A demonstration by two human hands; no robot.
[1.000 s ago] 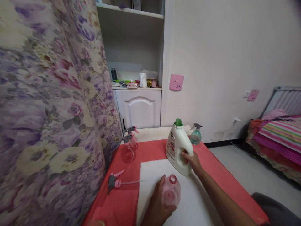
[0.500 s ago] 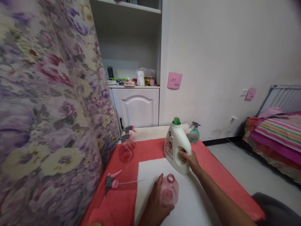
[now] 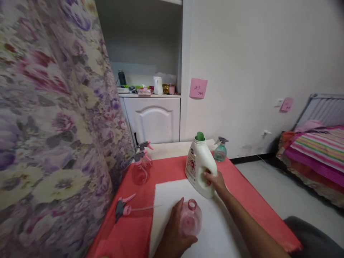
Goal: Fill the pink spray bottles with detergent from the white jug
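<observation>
My left hand [image 3: 176, 229] is wrapped round the left side of a clear pink spray bottle body [image 3: 191, 219], its neck uncapped. My right hand [image 3: 215, 181] grips the handle of a large cream detergent jug [image 3: 198, 166], which stands upright with a green spout [image 3: 200, 136] showing in its mouth. Both stand on a white cloth [image 3: 215, 224]. To the left, a grey and pink spray head [image 3: 123, 208] lies on its side, its thin tube reaching onto the cloth's edge.
Two pink spray bottles [image 3: 140, 173] with heads on stand at the back left of the red tabletop [image 3: 166, 170]. Behind the jug on the right is a green spray bottle [image 3: 220, 153]. A floral curtain [image 3: 67, 125] hangs along the left side; a bed [image 3: 317, 154] is at far right.
The view has shifted slightly, so everything sits a little further left. Both hands keep their holds on the bottle and the jug.
</observation>
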